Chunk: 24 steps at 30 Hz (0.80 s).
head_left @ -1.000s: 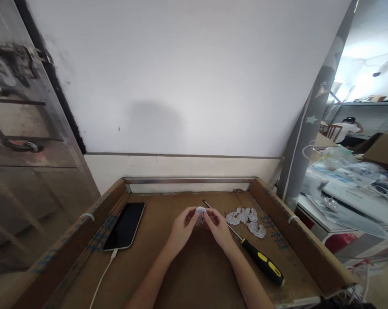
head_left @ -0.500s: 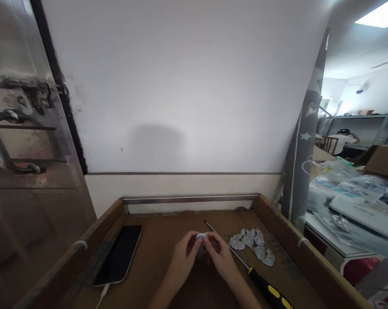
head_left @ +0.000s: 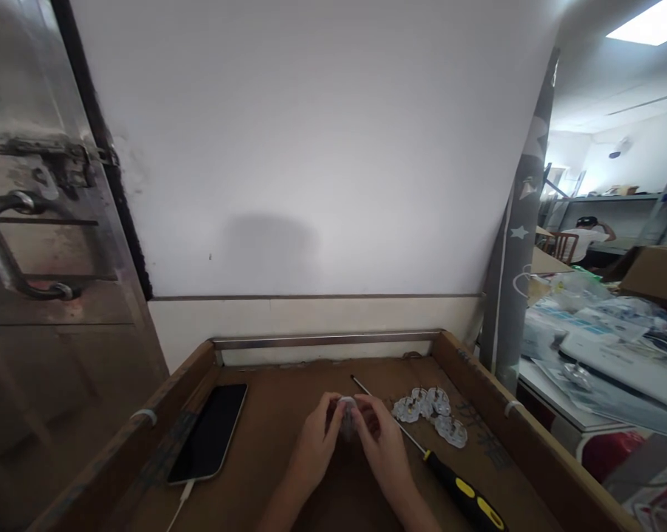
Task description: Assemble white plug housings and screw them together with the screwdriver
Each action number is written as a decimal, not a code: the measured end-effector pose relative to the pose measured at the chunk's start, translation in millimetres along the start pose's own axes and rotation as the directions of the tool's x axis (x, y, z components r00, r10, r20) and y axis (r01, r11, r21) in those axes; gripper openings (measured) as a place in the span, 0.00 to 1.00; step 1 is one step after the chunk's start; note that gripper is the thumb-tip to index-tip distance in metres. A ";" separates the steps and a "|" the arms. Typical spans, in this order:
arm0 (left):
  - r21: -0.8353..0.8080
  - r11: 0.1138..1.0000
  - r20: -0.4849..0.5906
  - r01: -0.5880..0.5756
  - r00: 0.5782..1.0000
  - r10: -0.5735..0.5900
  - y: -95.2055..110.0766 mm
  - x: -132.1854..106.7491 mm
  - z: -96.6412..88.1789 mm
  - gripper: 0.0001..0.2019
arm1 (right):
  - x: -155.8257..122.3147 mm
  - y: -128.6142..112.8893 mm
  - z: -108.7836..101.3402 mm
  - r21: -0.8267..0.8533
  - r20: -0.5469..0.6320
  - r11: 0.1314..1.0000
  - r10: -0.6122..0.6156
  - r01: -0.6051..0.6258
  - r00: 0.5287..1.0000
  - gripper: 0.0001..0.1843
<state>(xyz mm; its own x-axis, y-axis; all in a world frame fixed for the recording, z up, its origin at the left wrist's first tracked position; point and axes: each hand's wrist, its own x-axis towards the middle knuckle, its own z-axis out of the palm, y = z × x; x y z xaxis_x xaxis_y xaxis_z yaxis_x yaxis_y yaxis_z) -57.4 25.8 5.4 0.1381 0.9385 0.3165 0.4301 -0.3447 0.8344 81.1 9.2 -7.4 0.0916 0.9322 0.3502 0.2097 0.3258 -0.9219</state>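
Observation:
My left hand (head_left: 316,443) and my right hand (head_left: 380,440) meet over the middle of a cardboard-lined tray (head_left: 480,403). Together they pinch a small white and clear plug part (head_left: 347,414) between their fingertips. Both hands are closed on it, and much of the part is hidden by the fingers. Just right of my right hand lie several clear plug parts (head_left: 433,414) with metal pins. A screwdriver with a black and yellow handle (head_left: 463,491) lies diagonally beside them, its thin shaft reaching past my fingers.
A black phone (head_left: 208,432) on a white cable lies at the tray's left. A metal door with a handle (head_left: 12,244) stands left. A white wall is ahead. A cluttered table (head_left: 604,355) and a distant person (head_left: 588,233) are at right.
The view has tilted up, so the tray sits lower in the picture. My hands have stayed together on the plug part, and my fingers now cover more of it.

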 end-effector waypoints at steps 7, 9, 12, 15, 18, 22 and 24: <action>-0.075 0.997 -0.349 0.018 0.936 -0.043 4.1 7.6 -5.7 0.18 | -74.1 21.9 -97.0 -0.881 -0.145 0.452 -0.542 0.142 0.828 0.18; -0.088 0.996 -0.364 0.008 0.930 -0.040 5.7 7.1 -4.7 0.19 | -84.2 31.3 -121.7 -0.890 -0.047 0.412 -0.505 0.193 0.862 0.16; -0.085 0.996 -0.356 -0.003 0.934 -0.028 5.2 5.7 -2.5 0.20 | -86.6 21.7 -131.3 -0.795 0.034 0.532 -0.438 0.290 0.898 0.13; -0.050 0.999 -0.365 -0.014 0.931 -0.005 1.8 5.2 -1.9 0.19 | -80.5 -24.6 -119.9 -0.657 -0.107 0.700 -0.453 0.279 0.885 0.12; -0.024 1.000 -0.370 -0.008 0.929 -0.002 -0.7 5.3 -2.8 0.17 | -70.1 -83.4 -109.0 -0.485 -0.386 0.845 -0.437 0.224 0.812 0.17; 0.002 1.000 -0.321 -0.007 0.947 0.008 -1.6 5.6 -3.6 0.13 | -51.3 -126.6 -99.1 -0.010 -0.531 0.945 -0.282 0.326 0.800 0.10; 0.015 0.999 -0.314 -0.033 0.949 0.036 -2.2 6.4 -3.7 0.12 | -41.9 -131.3 -91.0 0.200 -0.526 0.923 -0.181 0.327 0.831 0.10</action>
<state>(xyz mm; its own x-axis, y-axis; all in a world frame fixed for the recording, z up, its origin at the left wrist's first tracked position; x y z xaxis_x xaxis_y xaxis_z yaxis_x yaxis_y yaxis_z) -60.7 32.4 7.3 -0.1336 0.8713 0.4722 0.4383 -0.3754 0.8167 138.3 -87.0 114.1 0.5498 0.6332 0.5448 0.0287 0.6375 -0.7699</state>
